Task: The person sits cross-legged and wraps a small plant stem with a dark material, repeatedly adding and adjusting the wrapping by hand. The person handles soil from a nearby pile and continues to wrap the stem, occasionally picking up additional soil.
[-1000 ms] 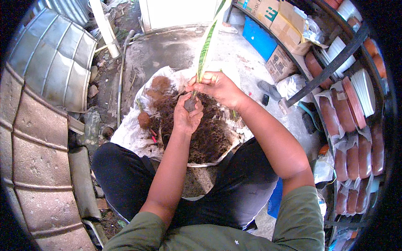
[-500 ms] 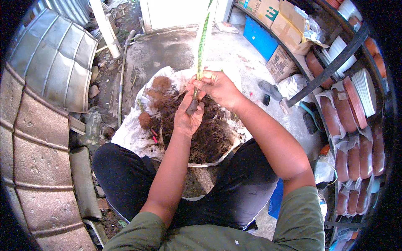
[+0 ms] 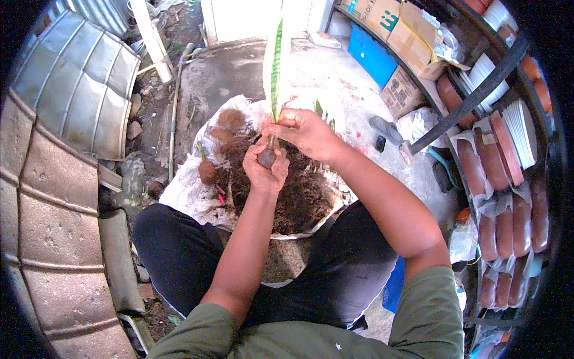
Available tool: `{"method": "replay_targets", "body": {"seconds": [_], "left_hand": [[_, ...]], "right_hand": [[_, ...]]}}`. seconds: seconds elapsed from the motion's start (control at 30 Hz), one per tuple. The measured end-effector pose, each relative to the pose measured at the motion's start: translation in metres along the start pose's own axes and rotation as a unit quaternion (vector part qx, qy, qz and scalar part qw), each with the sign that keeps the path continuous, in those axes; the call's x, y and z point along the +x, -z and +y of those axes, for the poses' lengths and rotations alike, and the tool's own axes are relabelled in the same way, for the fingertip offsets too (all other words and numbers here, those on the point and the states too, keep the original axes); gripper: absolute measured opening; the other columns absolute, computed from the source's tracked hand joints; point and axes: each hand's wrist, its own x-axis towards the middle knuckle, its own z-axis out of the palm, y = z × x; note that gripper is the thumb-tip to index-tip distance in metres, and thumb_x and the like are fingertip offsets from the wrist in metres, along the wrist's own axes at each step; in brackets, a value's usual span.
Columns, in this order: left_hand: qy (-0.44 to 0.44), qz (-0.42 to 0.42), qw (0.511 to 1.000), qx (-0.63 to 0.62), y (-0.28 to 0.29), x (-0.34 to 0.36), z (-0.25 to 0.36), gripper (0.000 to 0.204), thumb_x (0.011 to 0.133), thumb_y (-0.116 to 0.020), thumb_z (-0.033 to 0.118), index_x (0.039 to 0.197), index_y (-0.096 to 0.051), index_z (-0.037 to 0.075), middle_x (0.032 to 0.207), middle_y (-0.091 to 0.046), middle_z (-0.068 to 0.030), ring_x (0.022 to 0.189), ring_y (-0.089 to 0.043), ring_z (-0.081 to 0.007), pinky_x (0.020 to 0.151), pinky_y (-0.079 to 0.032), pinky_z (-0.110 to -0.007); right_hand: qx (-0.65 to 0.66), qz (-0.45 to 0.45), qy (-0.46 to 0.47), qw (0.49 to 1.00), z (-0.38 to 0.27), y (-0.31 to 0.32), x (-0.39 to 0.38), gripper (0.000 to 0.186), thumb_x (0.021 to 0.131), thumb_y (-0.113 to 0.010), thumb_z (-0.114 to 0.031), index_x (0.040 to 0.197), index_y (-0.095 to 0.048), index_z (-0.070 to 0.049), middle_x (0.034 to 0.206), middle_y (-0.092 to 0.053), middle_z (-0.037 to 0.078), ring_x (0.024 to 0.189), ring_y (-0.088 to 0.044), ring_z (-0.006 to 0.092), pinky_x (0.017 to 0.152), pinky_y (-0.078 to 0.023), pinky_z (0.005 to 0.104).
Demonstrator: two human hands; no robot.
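A tall snake plant [image 3: 275,72], green with pale yellow edges, stands nearly upright between my hands over the soil. Its base ends in a small dark ball of soil [image 3: 266,158]. My left hand [image 3: 264,176] is cupped, palm up, with its fingers closed around that ball. Just above it, my right hand [image 3: 311,134] pinches the lower leaf between thumb and fingers. Below both hands lies a heap of dark brown fibrous soil [image 3: 302,206] on a white sack [image 3: 188,182]. A brown wrapped root ball with a short green stem [image 3: 207,172] rests left of the heap.
Small pinkish-red pieces [image 3: 221,198] lie near the root ball. At the right stands a shelf with brown planters [image 3: 505,227], cardboard boxes [image 3: 412,36] and a blue bin [image 3: 371,57]. Roof tiles [image 3: 60,239] line the left side. A black object [image 3: 380,143] sits on the concrete.
The plant has shifted slightly left and turned, so its leaf shows broader. My right hand has moved a little down and left; the soil ball now shows rounder in my left hand.
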Motion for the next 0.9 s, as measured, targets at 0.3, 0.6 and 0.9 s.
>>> {"method": "replay_targets", "body": {"seconds": [0.3, 0.6, 0.9], "left_hand": [[-0.051, 0.022, 0.994, -0.092, -0.021, 0.004, 0.002, 0.033, 0.087, -0.052, 0.018, 0.109, -0.063, -0.003, 0.110, -0.068, -0.0149, 0.109, -0.065, -0.0279, 0.099, -0.053, -0.039], [-0.091, 0.072, 0.978, -0.171, -0.051, -0.003, 0.006, 0.040, 0.087, -0.046, 0.008, 0.120, -0.056, -0.012, 0.118, -0.064, -0.0229, 0.114, -0.061, -0.0397, 0.114, -0.046, -0.052], [-0.082, 0.010, 0.985, -0.153, -0.023, 0.002, 0.010, 0.038, 0.086, -0.046, 0.009, 0.114, -0.060, -0.013, 0.104, -0.067, -0.0209, 0.104, -0.063, -0.0380, 0.111, -0.046, -0.053]], "right_hand": [[0.197, 0.000, -0.175, 0.965, 0.013, -0.018, -0.005, 0.069, 0.087, -0.080, -0.045, 0.138, -0.052, -0.008, 0.120, -0.063, 0.008, 0.110, -0.063, 0.0182, 0.088, -0.054, 0.0331], [0.331, -0.033, -0.268, 0.904, 0.011, -0.037, -0.011, 0.046, 0.090, -0.078, -0.041, 0.126, -0.059, -0.020, 0.119, -0.063, -0.001, 0.111, -0.062, 0.0150, 0.094, -0.052, 0.0392], [0.394, -0.031, -0.195, 0.897, 0.039, -0.048, -0.008, 0.035, 0.091, -0.076, -0.034, 0.120, -0.062, -0.019, 0.115, -0.063, -0.003, 0.112, -0.060, 0.0155, 0.097, -0.047, 0.0389]]}}
